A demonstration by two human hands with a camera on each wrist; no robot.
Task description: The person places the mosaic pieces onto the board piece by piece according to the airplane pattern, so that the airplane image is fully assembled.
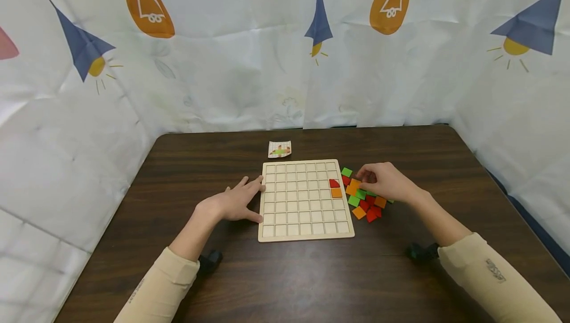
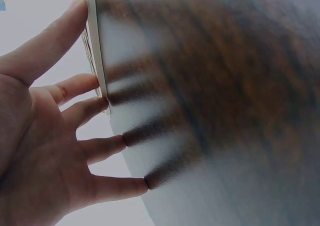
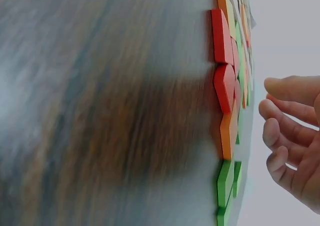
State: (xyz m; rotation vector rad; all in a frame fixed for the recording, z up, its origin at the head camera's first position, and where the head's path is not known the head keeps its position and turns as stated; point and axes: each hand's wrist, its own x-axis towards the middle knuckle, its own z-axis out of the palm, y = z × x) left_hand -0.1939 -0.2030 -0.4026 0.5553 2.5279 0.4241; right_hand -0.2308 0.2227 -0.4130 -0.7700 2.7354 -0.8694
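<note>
A pale wooden grid board [image 1: 305, 200] lies on the table, with a red rounded tile [image 1: 334, 183] and an orange square tile [image 1: 336, 193] in cells near its right edge. My left hand [image 1: 233, 200] spreads its fingers along the board's left side; in the left wrist view the thumb [image 2: 55, 36] meets the board's edge [image 2: 98, 46]. Right of the board is a loose pile of red, orange and green tiles [image 1: 370, 199]. Over it hovers my right hand [image 1: 388, 180], fingers loosely bent, with nothing visible between thumb and fingers in the right wrist view.
A small card [image 1: 279, 149] with a coloured grid picture lies behind the board. The dark wooden table [image 1: 307, 278] extends around everything, with a printed white curtain [image 1: 249, 75] along its back edge.
</note>
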